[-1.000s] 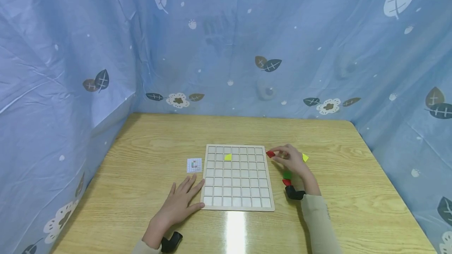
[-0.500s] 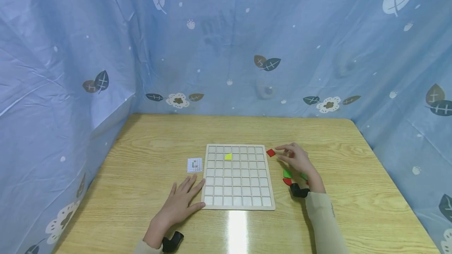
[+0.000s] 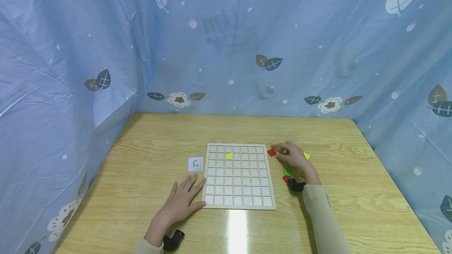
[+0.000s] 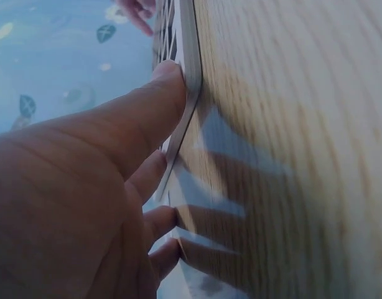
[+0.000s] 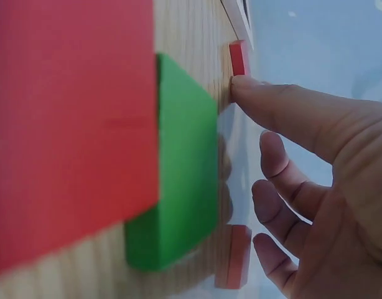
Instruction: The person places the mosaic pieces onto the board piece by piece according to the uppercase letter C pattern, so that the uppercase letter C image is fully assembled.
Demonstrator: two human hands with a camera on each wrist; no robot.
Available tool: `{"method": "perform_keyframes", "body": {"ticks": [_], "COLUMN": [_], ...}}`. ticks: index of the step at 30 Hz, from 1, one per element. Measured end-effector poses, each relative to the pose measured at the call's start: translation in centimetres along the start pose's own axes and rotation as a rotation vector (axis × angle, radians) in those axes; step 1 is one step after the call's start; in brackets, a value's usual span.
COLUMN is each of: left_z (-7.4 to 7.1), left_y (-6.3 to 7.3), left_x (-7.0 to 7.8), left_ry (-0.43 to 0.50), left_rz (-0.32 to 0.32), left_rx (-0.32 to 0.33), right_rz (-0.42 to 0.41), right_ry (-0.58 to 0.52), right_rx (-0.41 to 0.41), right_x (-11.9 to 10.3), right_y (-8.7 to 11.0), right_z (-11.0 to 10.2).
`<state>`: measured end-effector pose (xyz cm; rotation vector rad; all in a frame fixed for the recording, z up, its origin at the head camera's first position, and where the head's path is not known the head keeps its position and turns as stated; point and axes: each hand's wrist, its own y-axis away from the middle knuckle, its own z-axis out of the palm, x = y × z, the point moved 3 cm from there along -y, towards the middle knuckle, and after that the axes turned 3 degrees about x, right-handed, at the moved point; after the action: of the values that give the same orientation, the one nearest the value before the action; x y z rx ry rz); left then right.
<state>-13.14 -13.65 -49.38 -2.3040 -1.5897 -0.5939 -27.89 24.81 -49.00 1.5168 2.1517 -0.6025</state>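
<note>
My left hand (image 3: 178, 204) lies with spread fingers on the table, its thumb and index fingertip at the left edge of a pale wooden grid board (image 3: 240, 207). The left wrist view shows that thumb on the board's rim (image 4: 190, 43). Just off the board's upper right corner, a small red square tile (image 3: 271, 152) lies between the thumb and index finger of my right hand (image 3: 294, 156). Up close, the right thumb tip meets the near end of this red tile (image 5: 239, 56); the index finger is hidden there. A yellow quarter-round tile (image 3: 229, 156) sits in one upper cell.
A small card (image 3: 195, 164) printed with a coloured grid pattern lies left of the board. Green (image 3: 287, 172), red (image 3: 286, 178) and yellow (image 3: 307, 155) tiles lie around and under the right forearm. Behind the wooden table (image 3: 169, 128) hangs a blue leaf-patterned curtain (image 3: 226, 50).
My right hand drew back a little from the red square tile, then came forward to it again. The tile stays in nearly the same place. My left hand has not moved.
</note>
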Motion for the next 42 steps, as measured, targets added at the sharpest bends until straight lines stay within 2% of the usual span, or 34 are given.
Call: {"method": "perform_keyframes", "body": {"ticks": [9, 19, 28, 33, 42], "left_z": [-0.1, -0.1, 0.0, 0.1, 0.4], "left_y": [-0.1, -0.4, -0.4, -0.5, -0.8], "left_x": [0.0, -0.2, -0.7, -0.9, -1.1], "left_ry": [-0.010, 0.001, 0.071, 0.114, 0.127], "left_rz": [-0.002, -0.002, 0.021, 0.026, 0.025], "left_rx": [-0.005, -0.023, -0.036, -0.047, -0.043], "right_rz": [0.017, 0.006, -0.074, -0.091, -0.117], "right_ry": [0.041, -0.022, -0.120, -0.122, -0.124], "right_rx": [-0.001, 0.016, 0.062, 0.070, 0.101], "right_x": [-0.3, -1.0, -3.6, -5.0, -7.1], "right_y": [-0.2, 0.3, -0.1, -0.5, -1.2], "right_z": [0.0, -0.3, 0.0, 0.7, 2.3]}}
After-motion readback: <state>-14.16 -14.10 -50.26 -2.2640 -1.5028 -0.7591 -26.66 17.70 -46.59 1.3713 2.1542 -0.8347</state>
